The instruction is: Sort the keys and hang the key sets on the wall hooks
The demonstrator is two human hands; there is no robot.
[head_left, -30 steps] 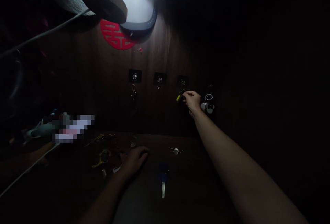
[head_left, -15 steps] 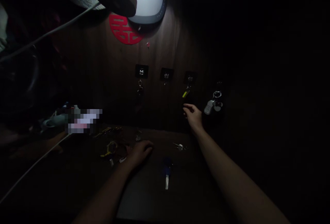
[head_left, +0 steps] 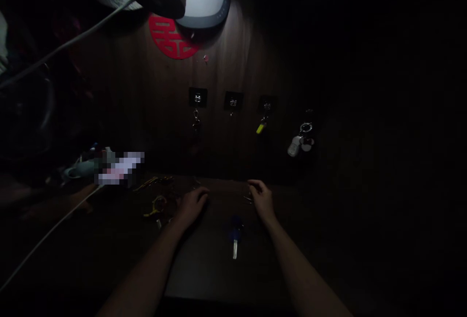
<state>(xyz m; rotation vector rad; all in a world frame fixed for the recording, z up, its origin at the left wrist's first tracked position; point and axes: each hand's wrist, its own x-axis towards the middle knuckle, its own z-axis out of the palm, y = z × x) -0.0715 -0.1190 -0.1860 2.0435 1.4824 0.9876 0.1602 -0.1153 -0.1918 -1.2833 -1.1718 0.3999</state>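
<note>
In dim light, my right hand (head_left: 261, 201) hovers at the back of the dark tabletop, fingers curved and apart, right beside a small bunch of silver keys (head_left: 248, 200) that it partly covers. My left hand (head_left: 191, 206) lies on the table with its fingers loosely stretched and nothing visible in them. Just left of it sits a tangle of cords and keyrings with a yellow strap (head_left: 155, 210). Between my forearms lies a silver key with a blue head (head_left: 235, 246).
On the upright wood panel are black hook plates; the middle plate (head_left: 233, 101) has a bare hook. A yellow-tagged keyring (head_left: 261, 127) and a grey fob with rings (head_left: 295, 146) hang there. A white cable (head_left: 54, 234) crosses the left, near another person's hand (head_left: 82, 197).
My right hand has come down from below the yellow tag to the silver keys on the table. The left hand stays nearly in place. The view has shifted slightly.
</note>
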